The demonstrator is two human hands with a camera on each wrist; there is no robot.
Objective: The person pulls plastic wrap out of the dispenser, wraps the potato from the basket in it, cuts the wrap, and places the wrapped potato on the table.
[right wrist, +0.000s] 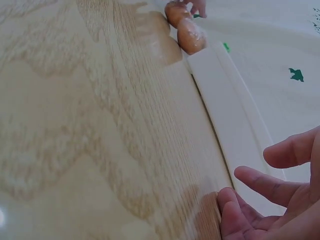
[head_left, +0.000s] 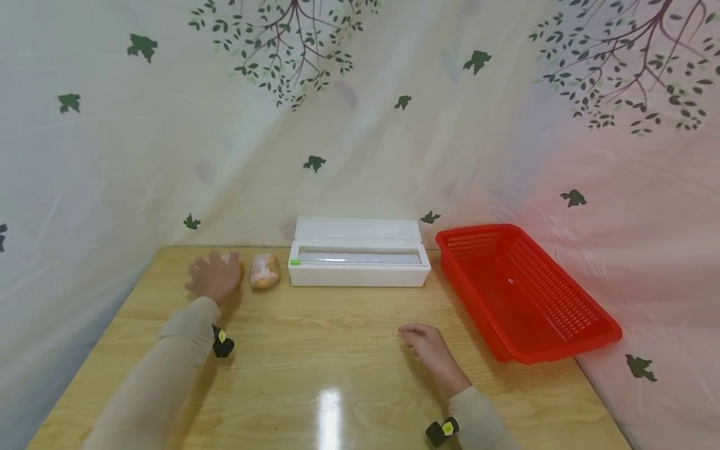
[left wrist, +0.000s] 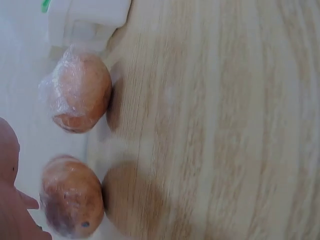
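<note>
1. Two round brown buns sit at the far left of the pale wooden table [head_left: 349,350]. The plastic-wrapped bun [head_left: 264,270] lies beside the white wrap box [head_left: 359,262].
2. The bare bun [left wrist: 71,197] could roll off the back edge if bumped.
3. The left hand [head_left: 214,277] reaches over the bare bun, fingers loose, holding nothing.
4. The right hand [head_left: 429,345] rests on the table, fingers softly curled and empty, near the red plastic basket [head_left: 562,337].
</note>
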